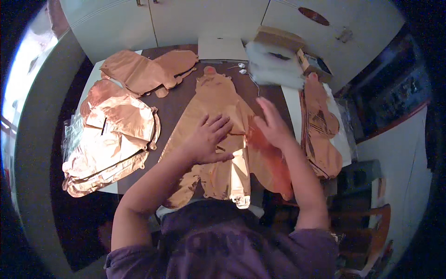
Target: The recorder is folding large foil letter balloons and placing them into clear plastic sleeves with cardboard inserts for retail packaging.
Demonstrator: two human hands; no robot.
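A flat, uninflated rose-gold foil balloon (213, 97) lies in the middle of the table, narrow at its far end and wider towards me. My left hand (208, 138) rests over its middle with the fingers spread, holding nothing. Above its right side is my right hand (273, 124), thumb and fingers stretched apart, with nothing seen in it. Whether the right hand touches the foil I cannot tell. A shiny folded strip (239, 181) of foil catches the light near my body. The balloon's right part (269, 158) looks redder.
More flat foil balloons (116, 125) are piled at the left, others (148, 69) behind them. A further foil stack (320, 130) lies at the right edge. Far right are a clear plastic bag (274, 67), a cardboard box (278, 38) and a white cord (242, 71). Cabinets (209, 21) stand behind the table.
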